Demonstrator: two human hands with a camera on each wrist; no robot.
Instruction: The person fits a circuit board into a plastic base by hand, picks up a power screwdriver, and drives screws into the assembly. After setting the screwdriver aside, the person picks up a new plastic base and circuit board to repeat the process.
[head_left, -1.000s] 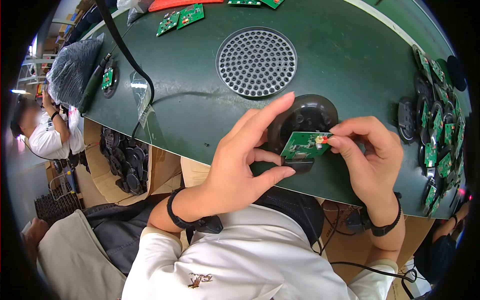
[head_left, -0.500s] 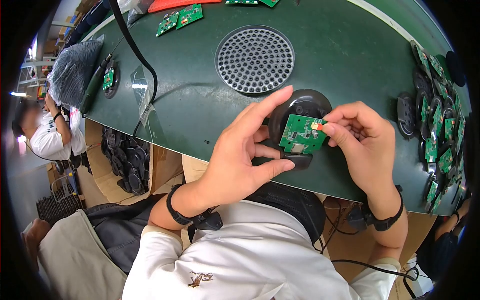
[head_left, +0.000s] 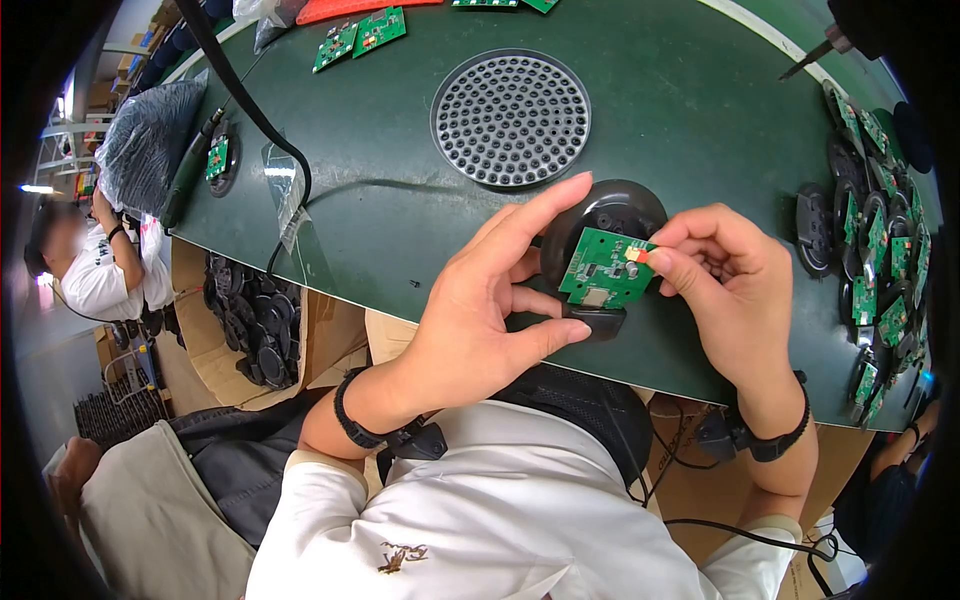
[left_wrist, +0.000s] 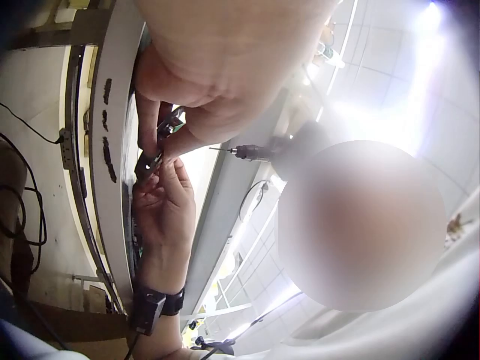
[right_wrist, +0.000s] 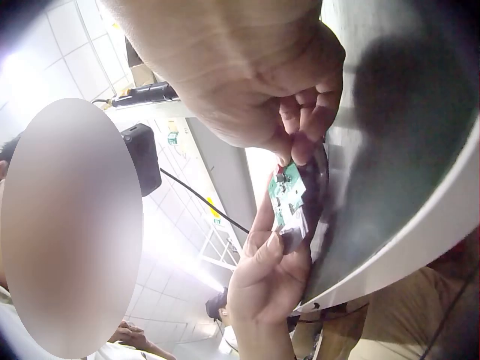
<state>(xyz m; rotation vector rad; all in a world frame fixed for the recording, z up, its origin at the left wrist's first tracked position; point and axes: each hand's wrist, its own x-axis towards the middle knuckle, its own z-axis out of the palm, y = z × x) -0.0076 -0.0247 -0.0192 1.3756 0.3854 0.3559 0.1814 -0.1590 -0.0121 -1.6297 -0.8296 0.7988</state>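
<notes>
A green circuit board (head_left: 606,270) lies tilted over a round black plastic housing (head_left: 625,200), its component side facing the head camera. My left hand (head_left: 480,295) grips the housing from the left, the thumb by the black block (head_left: 597,323) at its lower end and the index finger stretched along its upper left. With thumb and index finger, my right hand (head_left: 735,285) pinches the board's upper right corner, right at a small red-and-yellow connector (head_left: 637,255). The right wrist view shows the board (right_wrist: 289,196) between both hands, and part of the housing behind it is hidden.
A round tray of small holes (head_left: 511,118) lies beyond the hands. Housings with green boards (head_left: 875,250) are heaped at the right edge. A screwdriver (head_left: 822,50) hangs at upper right, a black cable (head_left: 250,95) crosses at left, and a carton of black parts (head_left: 255,320) stands below.
The board has turned from a steep tilt to show more of its face. Both hands have shifted slightly away from my body with the housing. The hanging screwdriver has come into view.
</notes>
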